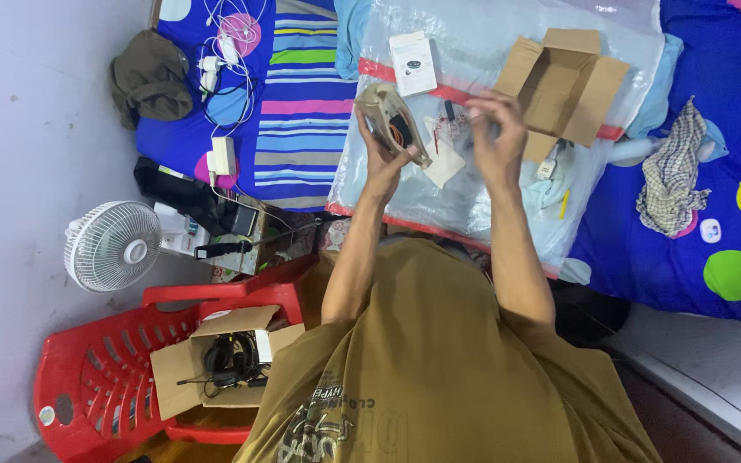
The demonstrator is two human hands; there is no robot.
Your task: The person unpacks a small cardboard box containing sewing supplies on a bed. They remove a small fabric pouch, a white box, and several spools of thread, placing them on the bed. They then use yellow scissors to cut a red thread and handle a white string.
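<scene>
- Nearest the camera, the person's olive-brown printed T-shirt [439, 369] fills the lower middle of the view, with both bare forearms reaching up and away from it.
- Left hand [381, 146] has its fingers clenched around a beige, flat, oval moulded-pulp tray [392, 120], held tilted on edge above the bed; something orange and dark sits inside it, too small to tell what.
- Right hand [497, 129] is raised just beside that tray, not touching it; its fingers are curled loosely and pinched near the tips, and whether they grip anything small cannot be told.
- Beneath both hands lies a large clear plastic bag with red stripes [405, 206], spread over the bed.
- On that plastic rest a small white printed box [413, 62], a white folded paper sheet [444, 163] and an open brown cardboard box with its flaps spread [563, 81], the last just beyond the right hand.
- A checked cloth [671, 176] lies crumpled on the blue bedsheet with coloured dots [713, 94], well apart to the right.
- Left of the bag, a striped cloth [302, 111] and white chargers with cables [220, 69] lie on the bed.
- On the floor at the left stand a small white fan [113, 244] and a red plastic chair [105, 377], which bears an open cardboard box holding black headphones [229, 356].
</scene>
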